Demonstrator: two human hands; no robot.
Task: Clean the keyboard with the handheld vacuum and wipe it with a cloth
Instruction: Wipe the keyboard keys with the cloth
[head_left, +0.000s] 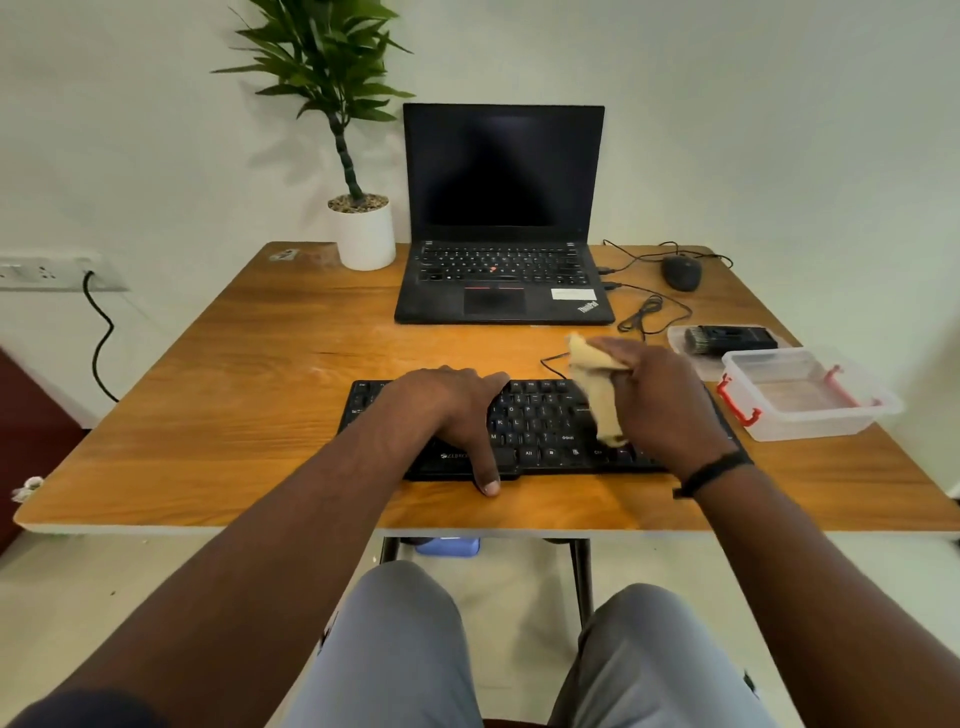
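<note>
A black keyboard (540, 426) lies near the front edge of the wooden table (260, 405). My left hand (452, 410) rests flat on its left half, the thumb reaching over the front edge. My right hand (660, 400) grips a yellow cloth (597, 389) above the keyboard's right half; the cloth hangs down onto the keys and looks blurred. The black handheld vacuum (730, 339) lies on a clear lid behind the plastic box at the right.
A clear plastic box (810, 400) with red clasps stands right of the keyboard. Behind it are an open black laptop (501, 223), a mouse (681, 273) with loose cables, and a potted plant (361, 228) at the back.
</note>
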